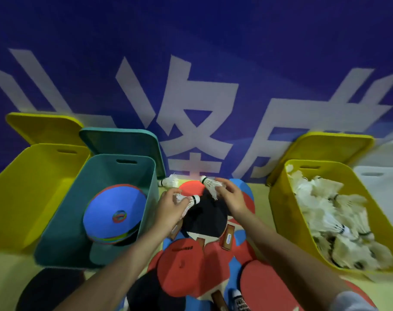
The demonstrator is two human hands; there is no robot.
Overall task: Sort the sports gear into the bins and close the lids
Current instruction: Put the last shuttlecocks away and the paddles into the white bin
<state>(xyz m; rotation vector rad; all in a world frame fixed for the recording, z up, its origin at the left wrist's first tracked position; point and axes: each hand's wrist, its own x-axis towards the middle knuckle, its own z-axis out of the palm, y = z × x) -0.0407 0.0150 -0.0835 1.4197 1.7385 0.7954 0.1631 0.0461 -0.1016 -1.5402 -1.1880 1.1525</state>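
A white feathered shuttlecock [190, 202] was pinched in the left hand [169, 208] and another [210, 184] in the right hand [230, 196], above the piled red table-tennis paddles [186, 265] (feather skirts looked light and crushable, so the cork ends seemed safer holds).

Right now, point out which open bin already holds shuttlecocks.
The yellow bin on the right: it is heaped with white shuttlecocks. The teal bin holds paddles.

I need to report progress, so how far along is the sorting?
Partly done. The right yellow bin holds many shuttlecocks; the teal bin holds paddles. Left hand and right hand each grip a shuttlecock. Left: one loose shuttlecock, the paddle pile, all lids open.
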